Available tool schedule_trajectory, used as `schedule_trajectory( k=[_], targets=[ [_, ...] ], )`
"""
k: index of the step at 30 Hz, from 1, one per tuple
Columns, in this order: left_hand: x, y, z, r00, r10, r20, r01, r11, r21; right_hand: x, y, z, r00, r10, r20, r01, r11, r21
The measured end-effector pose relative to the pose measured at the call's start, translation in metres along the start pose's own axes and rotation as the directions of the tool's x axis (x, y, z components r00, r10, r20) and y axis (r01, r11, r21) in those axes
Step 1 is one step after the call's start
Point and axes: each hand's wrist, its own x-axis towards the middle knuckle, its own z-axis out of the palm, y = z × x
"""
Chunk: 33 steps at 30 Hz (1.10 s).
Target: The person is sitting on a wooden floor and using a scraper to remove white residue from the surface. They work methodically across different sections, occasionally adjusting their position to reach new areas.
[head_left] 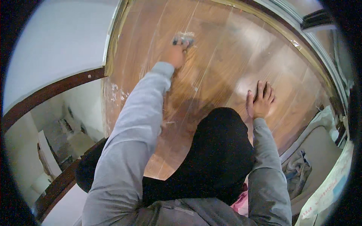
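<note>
Ahead and left of centre, my left hand [175, 55] is closed around a small dark-and-silver hand tool [183, 40], held low against the floor. Motion and glare blur the tool, so its exact kind cannot be made out. Under it, clear plastic film [211, 56] covers a brown wood-look floor, with creases running through it. Farther right, my right hand [262, 103] lies on the film with fingers spread and nothing in it. White smears [117, 92] mark the surface near the left edge.
Tape [294, 43] borders the film along the far right edge, beside a pale metal track [320, 45]. At left, a dark wooden rail [52, 90] crosses an opening down to a lower level. A crumpled cloth [298, 169] lies at lower right.
</note>
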Motion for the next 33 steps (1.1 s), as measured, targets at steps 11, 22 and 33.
schedule_trajectory(
  k=[11,22,33],
  targets=[
    [-0.004,-0.016,0.005,0.999,-0.051,-0.016,0.05,0.996,-0.067,0.007,-0.003,0.003,0.999,-0.03,-0.027,0.031,0.999,0.013],
    [-0.187,-0.066,0.068,0.991,0.131,-0.015,-0.131,0.99,-0.048,0.003,-0.004,0.005,1.0,-0.023,-0.004,0.023,0.999,-0.041],
    [-0.157,-0.039,0.062,0.973,0.198,-0.121,-0.204,0.978,-0.041,0.005,-0.004,0.001,0.998,-0.032,-0.057,0.031,0.999,-0.019]
  ],
)
